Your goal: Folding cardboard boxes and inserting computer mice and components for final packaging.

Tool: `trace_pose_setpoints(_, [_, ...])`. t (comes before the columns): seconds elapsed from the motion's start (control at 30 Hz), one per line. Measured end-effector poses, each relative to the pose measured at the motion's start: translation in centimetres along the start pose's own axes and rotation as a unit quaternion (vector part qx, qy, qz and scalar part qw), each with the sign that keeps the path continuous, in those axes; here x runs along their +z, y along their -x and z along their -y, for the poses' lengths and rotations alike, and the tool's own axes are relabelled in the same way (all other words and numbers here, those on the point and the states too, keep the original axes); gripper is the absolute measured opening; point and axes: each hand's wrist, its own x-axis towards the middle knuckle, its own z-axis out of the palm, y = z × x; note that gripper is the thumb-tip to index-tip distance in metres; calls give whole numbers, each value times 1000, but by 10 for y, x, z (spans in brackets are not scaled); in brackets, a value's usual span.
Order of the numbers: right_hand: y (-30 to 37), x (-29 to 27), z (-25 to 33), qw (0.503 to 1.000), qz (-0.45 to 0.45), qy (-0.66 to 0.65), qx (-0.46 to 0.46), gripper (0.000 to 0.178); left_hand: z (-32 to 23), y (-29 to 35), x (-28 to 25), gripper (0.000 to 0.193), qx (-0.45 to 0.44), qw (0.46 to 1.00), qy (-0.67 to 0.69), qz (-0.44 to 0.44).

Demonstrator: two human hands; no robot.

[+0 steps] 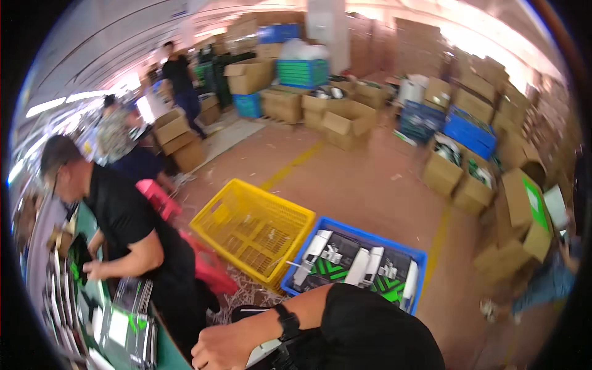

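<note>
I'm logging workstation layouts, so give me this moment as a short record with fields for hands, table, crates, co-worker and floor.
Right hand: right hand at the lower edge, dark wristband on; fingers partly cut off, grip unclear
Left hand: not in view
Table: green table, lower left, bearing stacked black-and-green packages
Crates: yellow crate beside blue crate; the blue one holds white boxes among black-and-green goods
Co-worker: black-shirted person at the table
Floor: reddish-brown floor, cardboard boxes beyond
</note>
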Motion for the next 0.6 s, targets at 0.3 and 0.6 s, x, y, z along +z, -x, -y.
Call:
trace_pose_setpoints(0.3, [7,-5,16,986,-100,119,-55,19,53,5,-31,39,-105,993,-6,-59])
trace_pose_setpoints(0.6, [44,-66,10,882,-381,3,276,19,34,-20,-42,40,-91,967,64,-228])
